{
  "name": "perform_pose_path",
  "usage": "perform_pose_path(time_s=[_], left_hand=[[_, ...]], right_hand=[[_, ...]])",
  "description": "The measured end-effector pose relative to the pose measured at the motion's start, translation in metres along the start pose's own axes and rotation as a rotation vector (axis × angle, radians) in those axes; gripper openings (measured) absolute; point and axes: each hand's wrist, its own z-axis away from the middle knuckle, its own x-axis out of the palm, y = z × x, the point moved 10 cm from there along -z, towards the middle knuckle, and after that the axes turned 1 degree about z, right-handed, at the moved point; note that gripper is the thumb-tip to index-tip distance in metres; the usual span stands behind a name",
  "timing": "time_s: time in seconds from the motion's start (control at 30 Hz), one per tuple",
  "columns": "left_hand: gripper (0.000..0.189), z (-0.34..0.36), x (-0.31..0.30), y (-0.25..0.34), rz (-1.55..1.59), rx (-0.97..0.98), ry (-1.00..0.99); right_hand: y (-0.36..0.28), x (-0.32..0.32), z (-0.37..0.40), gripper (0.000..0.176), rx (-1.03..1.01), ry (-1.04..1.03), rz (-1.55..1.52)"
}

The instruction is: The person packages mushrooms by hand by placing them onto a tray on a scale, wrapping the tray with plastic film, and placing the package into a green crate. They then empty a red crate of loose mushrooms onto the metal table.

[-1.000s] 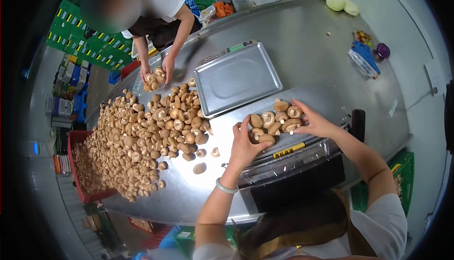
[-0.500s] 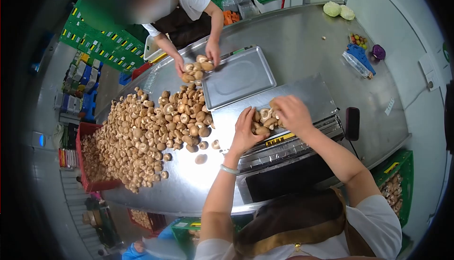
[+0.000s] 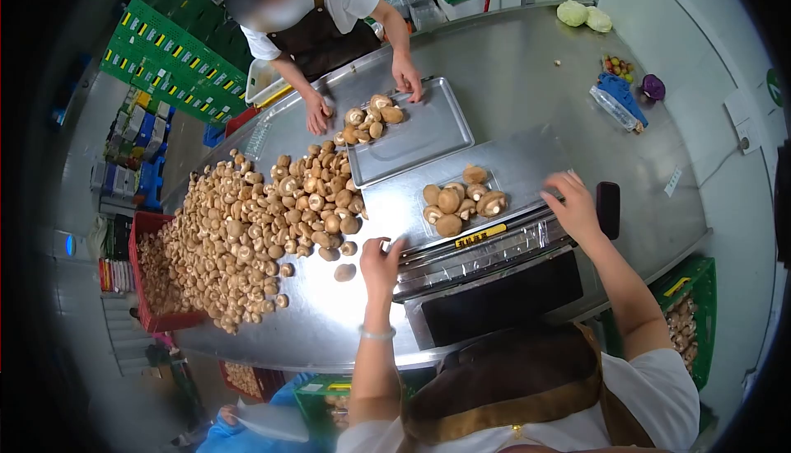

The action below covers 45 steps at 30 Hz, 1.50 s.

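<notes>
Several brown shiitake mushrooms sit in a shallow clear tray on the metal plate behind a film wrapping machine. The machine has a yellow label strip and clear film along its bar. My left hand is at the machine's left end, thumb and fingers apart, holding nothing I can see. Over at the right end, my right hand is open with its fingers spread, beside the black phone. Neither hand touches the mushrooms.
A big heap of shiitake spreads leftward from a red crate. Across the table, a co-worker's hands flank mushrooms on a metal tray. Cabbages, a purple cabbage and a plastic bottle lie at the back right.
Both my hands have left the mushrooms and moved apart, left hand to the left, right hand to the right. The co-worker has let go of mushrooms onto the metal tray.
</notes>
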Motion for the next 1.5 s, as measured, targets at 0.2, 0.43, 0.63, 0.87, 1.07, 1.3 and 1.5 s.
perform_pose_path(time_s=[0.2, 0.43, 0.63, 0.87, 1.07, 1.3, 1.5], left_hand=[[0.029, 0.064, 0.022, -0.022, -0.369, 0.190, 0.101], [0.026, 0.055, 0.046, -0.051, 0.474, -0.218, -0.503], [0.020, 0.009, -0.033, 0.080, 1.341, 0.005, -0.700], [0.018, -0.103, 0.073, 0.049, 0.294, 0.165, -0.118], [0.021, -0.084, 0.129, 0.027, 0.370, 0.103, -0.451], [0.032, -0.021, 0.098, 0.030, 0.434, 0.193, -0.552], [0.026, 0.010, 0.051, 0.076, 0.115, 0.375, -0.206]], right_hand=[[0.020, 0.035, 0.072, 0.038, 0.147, -0.151, 0.451], [0.049, 0.072, 0.072, 0.019, 0.370, -0.500, -0.568], [-0.043, -0.001, -0.003, 0.022, 0.245, -0.364, -1.719], [0.010, 0.139, -0.106, 0.014, 0.132, -0.200, -0.283], [0.005, 0.163, -0.081, 0.019, 0.103, -0.458, -0.179], [-0.005, 0.130, -0.025, 0.029, -0.036, -0.496, -0.412], [-0.021, 0.093, -0.003, 0.034, 0.076, -0.312, -0.359]])
